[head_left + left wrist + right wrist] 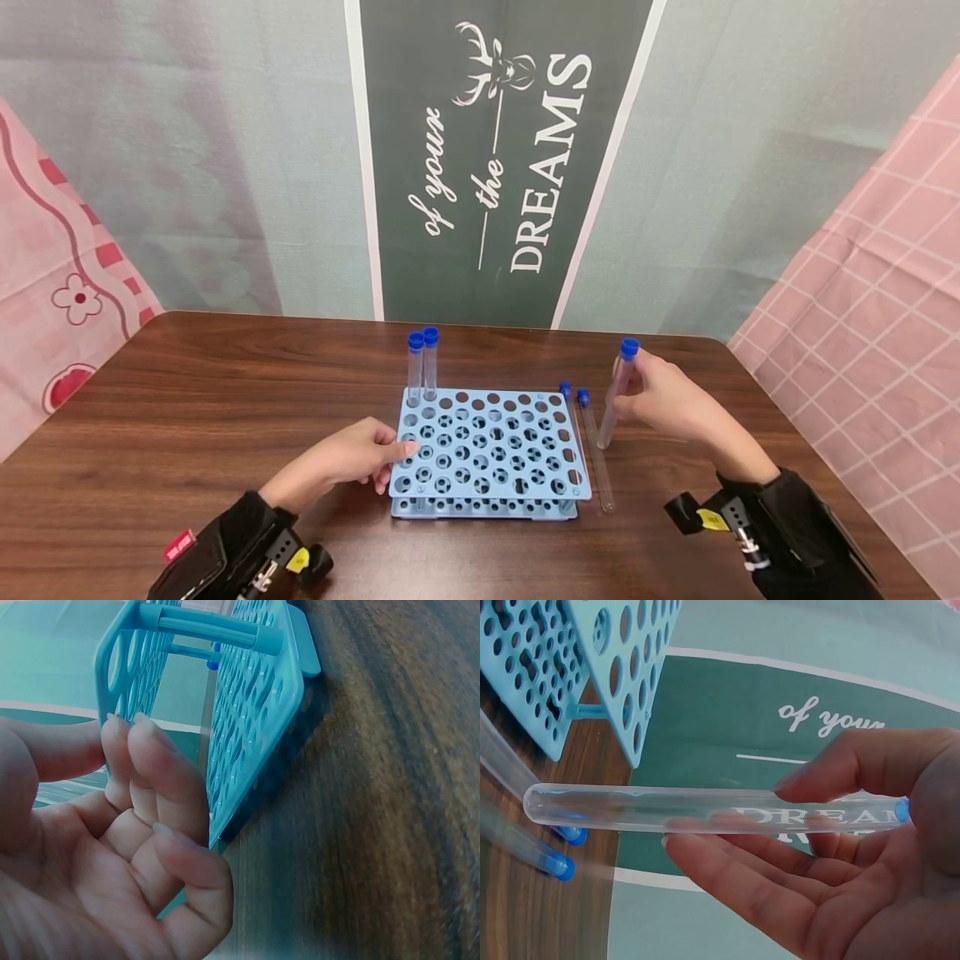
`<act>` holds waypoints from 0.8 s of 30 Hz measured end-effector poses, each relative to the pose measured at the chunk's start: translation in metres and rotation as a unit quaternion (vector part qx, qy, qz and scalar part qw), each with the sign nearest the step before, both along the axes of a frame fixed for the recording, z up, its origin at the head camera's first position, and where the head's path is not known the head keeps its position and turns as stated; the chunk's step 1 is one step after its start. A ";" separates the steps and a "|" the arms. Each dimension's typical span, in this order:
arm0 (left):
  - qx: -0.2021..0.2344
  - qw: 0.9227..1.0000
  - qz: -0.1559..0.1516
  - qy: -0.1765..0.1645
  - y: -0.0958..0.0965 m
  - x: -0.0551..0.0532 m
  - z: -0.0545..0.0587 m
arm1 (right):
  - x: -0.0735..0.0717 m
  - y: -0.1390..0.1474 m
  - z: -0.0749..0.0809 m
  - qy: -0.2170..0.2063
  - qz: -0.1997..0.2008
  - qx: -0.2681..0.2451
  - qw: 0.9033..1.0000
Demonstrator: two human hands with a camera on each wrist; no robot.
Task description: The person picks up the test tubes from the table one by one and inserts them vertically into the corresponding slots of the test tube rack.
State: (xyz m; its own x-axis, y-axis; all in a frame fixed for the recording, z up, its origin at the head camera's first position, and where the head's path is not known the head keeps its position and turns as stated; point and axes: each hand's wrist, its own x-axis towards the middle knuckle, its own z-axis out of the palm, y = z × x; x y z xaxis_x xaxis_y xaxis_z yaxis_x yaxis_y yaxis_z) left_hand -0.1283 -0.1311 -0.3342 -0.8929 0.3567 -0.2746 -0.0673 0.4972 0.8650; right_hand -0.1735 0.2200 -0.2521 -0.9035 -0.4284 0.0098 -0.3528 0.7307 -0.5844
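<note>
A light blue test tube rack [480,454] sits on the table, its top plate full of round holes. My left hand [369,454] grips the rack's left edge, thumb on top and fingers beneath, as the left wrist view [150,795] also shows. To the right of the rack, my right hand [663,392] pinches a clear test tube [645,808] with a blue cap [629,347], held nearly upright with its rounded end down. Two capped test tubes [416,371] stand in the rack's back left corner holes.
Two more clear test tubes [597,454] with blue caps lie on the brown wooden table [225,400] along the rack's right side. Behind the table hangs a grey-green printed cloth [502,167]; pink cloths [885,333] hang at both sides.
</note>
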 end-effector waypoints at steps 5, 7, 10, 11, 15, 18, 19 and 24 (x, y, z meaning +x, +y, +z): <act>0.001 1.000 0.000 0.000 0.000 0.000 0.000 | 0.000 -0.004 0.003 0.001 0.005 -0.009 1.000; 0.001 1.000 0.001 -0.001 0.000 0.000 0.000 | 0.000 -0.005 0.004 0.006 0.011 -0.010 1.000; 0.001 1.000 0.003 -0.001 0.000 0.000 0.000 | 0.000 -0.007 0.006 0.011 0.012 -0.011 1.000; 0.001 1.000 0.002 0.000 0.001 0.001 0.000 | 0.000 -0.007 0.006 0.014 0.014 -0.011 1.000; -0.002 1.000 0.002 0.002 0.001 0.001 0.000 | 0.000 -0.009 0.009 0.029 0.018 -0.007 0.999; -0.004 1.000 0.004 0.002 0.001 0.001 -0.001 | -0.001 -0.010 0.010 0.042 0.024 -0.006 0.999; -0.005 1.000 0.004 0.002 0.001 0.001 -0.001 | -0.001 -0.011 0.011 0.044 0.027 -0.006 0.999; -0.005 1.000 0.006 -0.001 0.001 0.002 -0.001 | 0.000 -0.013 0.014 0.051 0.032 -0.008 0.998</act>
State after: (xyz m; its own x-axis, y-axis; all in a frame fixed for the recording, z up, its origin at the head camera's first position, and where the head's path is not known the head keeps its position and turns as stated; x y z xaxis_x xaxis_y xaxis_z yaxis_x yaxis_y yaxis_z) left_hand -0.1264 -0.1297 -0.3351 -0.8967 0.3431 -0.2796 -0.0754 0.5042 0.8603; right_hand -0.1735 0.2069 -0.2385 -0.8686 -0.4838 0.1075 -0.4564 0.6964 -0.5538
